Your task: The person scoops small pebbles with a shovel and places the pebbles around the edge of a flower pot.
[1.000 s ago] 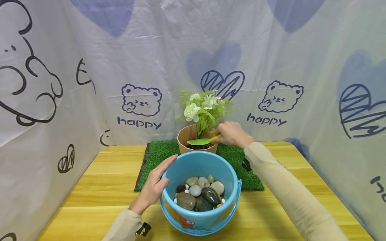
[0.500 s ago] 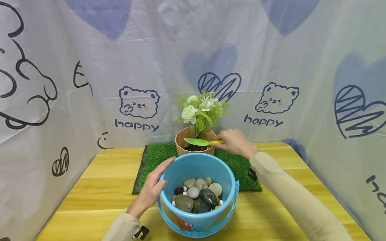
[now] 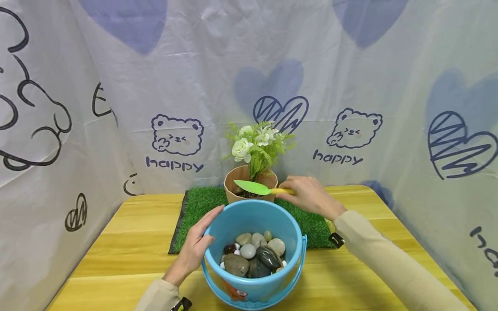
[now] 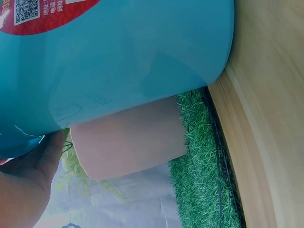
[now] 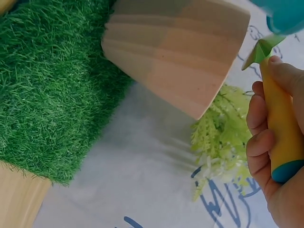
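One green trowel (image 3: 262, 189) hovers near the mouth of the flowerpot (image 5: 175, 52), our right grip (image 3: 311, 196) curled round its yellow handle (image 5: 281, 118); our left grip (image 3: 194, 246), fingers outstretched, rests along the rim of the blue bucket (image 3: 256, 283); we see turf (image 3: 200, 211) on the wood-grain surface (image 3: 132, 233) and heart-printed white sheets (image 3: 218, 73) on three sides

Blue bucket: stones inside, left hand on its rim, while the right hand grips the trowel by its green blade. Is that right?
Not quite: the right hand grips the trowel by its yellow handle, not its green blade, as the right wrist view shows. The blue bucket does hold stones, with the left hand on its rim.
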